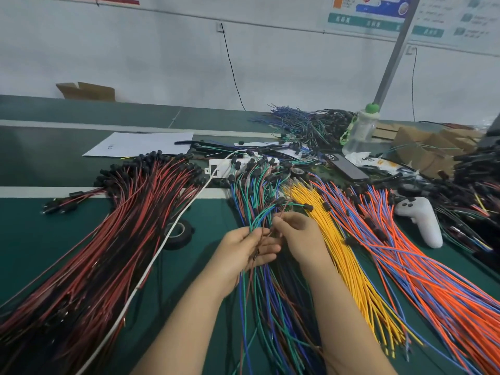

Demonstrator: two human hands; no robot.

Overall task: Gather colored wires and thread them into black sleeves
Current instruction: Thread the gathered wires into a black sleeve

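**White wall behind a green workbench**

A plain white wall [135, 50] fills the top of the frame, with printed posters [378, 14] at upper right and a black cable [230, 63] hanging from a socket [218, 27]. A grey metal post [395, 52] slants down toward the green workbench [40, 226], which is crossed by white stripes [40, 192].

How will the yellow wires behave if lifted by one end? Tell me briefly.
Likely floppy: the yellow wires already curve across the table. Probably light, being so thin. They lie loose, with no tie visible, so a grab would likely leave strands behind.

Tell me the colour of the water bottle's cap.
The cap is green, clearest in the head view.
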